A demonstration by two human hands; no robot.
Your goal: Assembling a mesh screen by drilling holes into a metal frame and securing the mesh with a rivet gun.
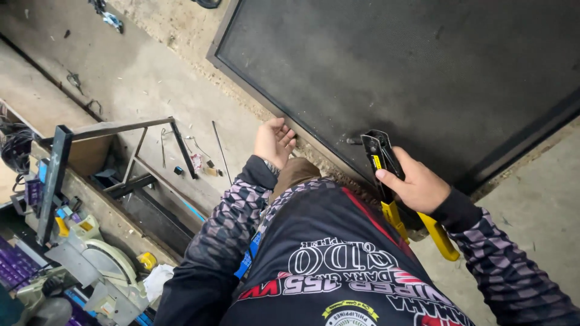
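My right hand (412, 181) grips a hand riveter (382, 162) with a black head and yellow handles, its nose set against the lower rail of a dark metal frame (314, 137) filled with black mesh (411, 66). My left hand (275, 142) rests on the same frame rail further left, fingers curled over its edge. Both arms wear patterned dark sleeves, and my printed dark shirt fills the bottom of the view.
A dark steel angle-iron stand (121, 151) sits on the concrete floor to the left. A cut-off saw (99, 265) and purple and yellow clutter lie at the lower left. Thin rods and small scraps (202, 160) are scattered near the stand.
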